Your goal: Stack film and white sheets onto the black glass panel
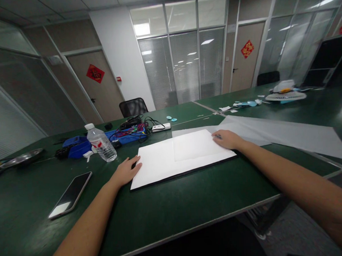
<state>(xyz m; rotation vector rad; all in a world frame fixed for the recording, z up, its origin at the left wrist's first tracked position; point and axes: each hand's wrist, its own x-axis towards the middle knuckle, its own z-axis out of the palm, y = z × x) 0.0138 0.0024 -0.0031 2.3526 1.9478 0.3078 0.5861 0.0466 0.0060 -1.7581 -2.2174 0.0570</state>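
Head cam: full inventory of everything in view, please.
table: 1, dark green, fills foreground
board: 1, white with dark edge, table centre
thin sheet: 1, translucent white, on board's right half
large sheets: count unclear, pale grey, right of board
water bottle: 1, clear with white cap, left of board
phone: 1, black, screen up, near left
blue boxes: count unclear, blue, tangled cables on top, behind bottle
chairs: 2, black, beyond table
fan: 1, white, far right
door signs: at least 2, red, on far doors
left hand: 1, bare, flat at board's left edge
right hand: 1, bare, on board's far right corner
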